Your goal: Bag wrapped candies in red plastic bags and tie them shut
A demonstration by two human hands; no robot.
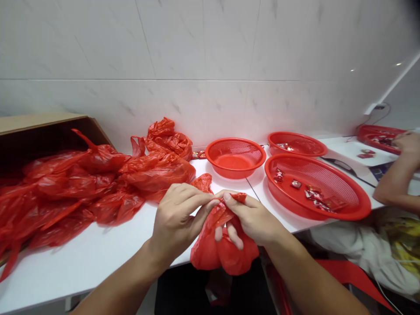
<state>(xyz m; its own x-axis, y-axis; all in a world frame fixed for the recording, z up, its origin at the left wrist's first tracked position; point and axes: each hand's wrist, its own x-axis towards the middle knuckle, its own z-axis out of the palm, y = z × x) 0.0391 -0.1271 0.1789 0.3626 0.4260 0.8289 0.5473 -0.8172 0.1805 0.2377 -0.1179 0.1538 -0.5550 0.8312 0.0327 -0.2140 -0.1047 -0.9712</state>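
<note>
A red plastic bag [210, 251] hangs from both hands over the table's front edge, its lower part bulging in two lobes. My left hand [183, 214] pinches the gathered top of the bag between thumb and fingertips. Close against it, my right hand [251, 216] grips the same gathered part, with a twist of red plastic poking out above the thumb. Some right fingers pass through a loop of the bag and show below. What the bag contains is hidden.
Filled red bags [108, 183] pile up at left by a cardboard box [49, 124]. A red basket [236, 170] stands behind my hands. Right of it, a larger basket [275, 197] and a back basket [298, 151] hold small wrapped packets. A co-worker's arm [398, 175] reaches in at far right.
</note>
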